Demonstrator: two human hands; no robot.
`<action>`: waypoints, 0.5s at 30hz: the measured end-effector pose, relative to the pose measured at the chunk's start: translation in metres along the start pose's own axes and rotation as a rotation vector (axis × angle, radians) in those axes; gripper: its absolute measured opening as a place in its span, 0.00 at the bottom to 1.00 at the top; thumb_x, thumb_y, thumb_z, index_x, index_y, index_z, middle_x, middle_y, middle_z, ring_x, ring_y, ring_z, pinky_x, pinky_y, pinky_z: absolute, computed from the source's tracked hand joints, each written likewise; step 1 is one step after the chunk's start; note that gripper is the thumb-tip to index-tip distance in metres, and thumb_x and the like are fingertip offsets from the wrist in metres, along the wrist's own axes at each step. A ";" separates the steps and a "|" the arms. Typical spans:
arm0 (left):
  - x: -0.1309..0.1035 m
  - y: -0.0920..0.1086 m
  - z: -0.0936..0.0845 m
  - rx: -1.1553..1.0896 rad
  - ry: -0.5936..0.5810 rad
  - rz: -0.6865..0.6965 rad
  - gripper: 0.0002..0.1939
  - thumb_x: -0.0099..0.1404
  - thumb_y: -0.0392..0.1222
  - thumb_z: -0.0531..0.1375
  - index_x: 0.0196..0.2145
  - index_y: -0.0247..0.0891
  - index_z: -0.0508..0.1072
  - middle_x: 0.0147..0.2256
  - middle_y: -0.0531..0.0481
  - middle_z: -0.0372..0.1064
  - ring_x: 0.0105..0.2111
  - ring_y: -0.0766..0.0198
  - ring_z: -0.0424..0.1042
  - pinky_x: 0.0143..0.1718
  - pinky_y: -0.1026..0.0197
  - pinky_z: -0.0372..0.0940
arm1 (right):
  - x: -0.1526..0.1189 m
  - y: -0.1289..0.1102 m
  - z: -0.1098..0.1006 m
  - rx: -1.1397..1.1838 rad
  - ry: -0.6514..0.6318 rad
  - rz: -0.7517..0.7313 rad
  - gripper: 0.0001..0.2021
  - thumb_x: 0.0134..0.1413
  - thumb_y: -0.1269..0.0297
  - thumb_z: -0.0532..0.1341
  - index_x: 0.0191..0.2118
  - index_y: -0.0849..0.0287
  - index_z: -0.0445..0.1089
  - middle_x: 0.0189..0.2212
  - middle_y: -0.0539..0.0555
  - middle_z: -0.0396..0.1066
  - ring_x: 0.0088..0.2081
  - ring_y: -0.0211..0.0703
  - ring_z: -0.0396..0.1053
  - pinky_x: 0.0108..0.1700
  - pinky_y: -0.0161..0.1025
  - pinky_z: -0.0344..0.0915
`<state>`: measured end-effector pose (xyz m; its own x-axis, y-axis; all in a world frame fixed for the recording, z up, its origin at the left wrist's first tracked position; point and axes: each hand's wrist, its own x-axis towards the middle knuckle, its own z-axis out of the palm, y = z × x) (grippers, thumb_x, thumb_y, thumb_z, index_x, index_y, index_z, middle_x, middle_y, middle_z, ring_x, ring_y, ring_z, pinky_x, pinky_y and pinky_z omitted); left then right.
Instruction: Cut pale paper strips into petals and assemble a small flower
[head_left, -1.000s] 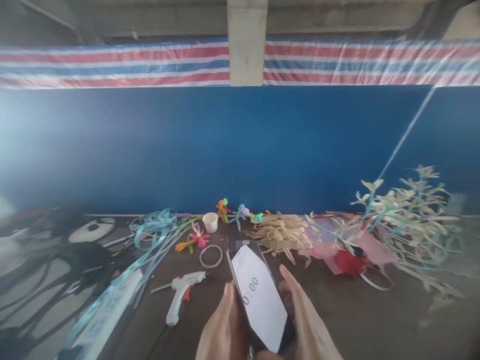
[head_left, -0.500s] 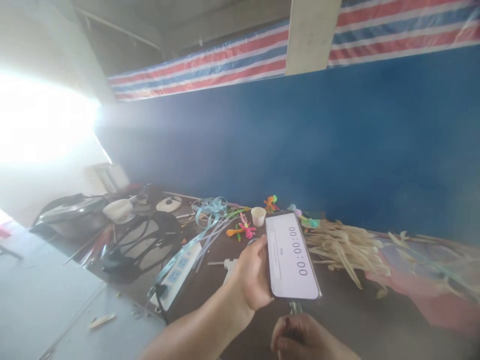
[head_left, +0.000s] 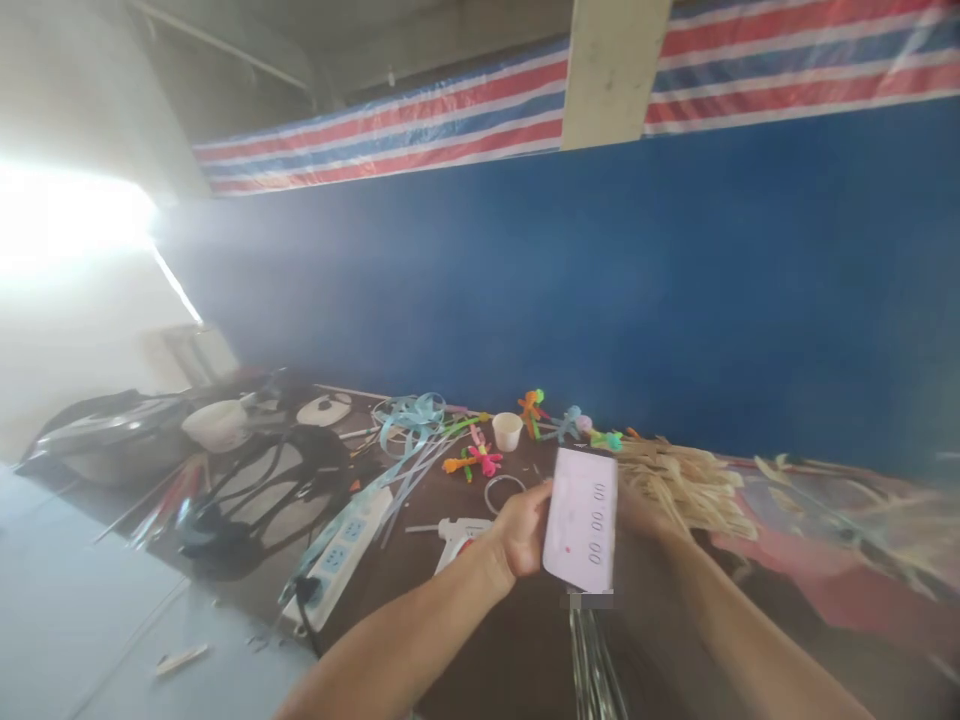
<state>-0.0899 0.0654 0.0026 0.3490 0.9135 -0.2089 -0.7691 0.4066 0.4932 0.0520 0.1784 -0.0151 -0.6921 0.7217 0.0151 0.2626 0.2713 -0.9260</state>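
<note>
1. While the left hand [head_left: 523, 535] grips the white-screened rectangular phone [head_left: 579, 520], the right hand [head_left: 646, 512] is blurred beside it, finger spread impossible to tell!
2. Below them, dark-brown tabletop [head_left: 517, 645]; behind, tall blue wall [head_left: 562, 280].

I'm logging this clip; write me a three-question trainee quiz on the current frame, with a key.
1. What does the person's left hand hold?
2. True or false: in the picture, the hot glue gun lies to the right of the power strip.
3. What colour is the tangled ribbon? A) red B) light blue C) black

Key: 1. A smartphone. 2. True. 3. B.
</note>
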 end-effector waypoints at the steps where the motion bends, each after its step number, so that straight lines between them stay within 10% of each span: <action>1: 0.006 0.003 -0.003 0.001 0.012 0.066 0.23 0.57 0.50 0.50 0.42 0.28 0.67 0.38 0.36 0.69 0.40 0.50 0.67 0.44 0.51 0.55 | 0.004 0.002 0.002 0.038 0.007 0.010 0.07 0.39 0.59 0.59 0.23 0.58 0.67 0.18 0.52 0.66 0.23 0.41 0.64 0.22 0.35 0.60; 15: 0.089 0.041 -0.013 0.029 0.231 0.527 0.21 0.55 0.48 0.55 0.43 0.32 0.67 0.39 0.41 0.70 0.39 0.52 0.68 0.42 0.53 0.60 | 0.031 0.019 -0.017 0.544 0.133 0.151 0.18 0.49 0.54 0.50 0.45 0.55 0.61 0.28 0.51 0.66 0.21 0.33 0.61 0.17 0.28 0.53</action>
<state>-0.0972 0.1638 -0.0074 -0.2058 0.9728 -0.1059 -0.7915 -0.1018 0.6027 0.0463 0.2168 -0.0259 -0.5742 0.8102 -0.1175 -0.0560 -0.1820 -0.9817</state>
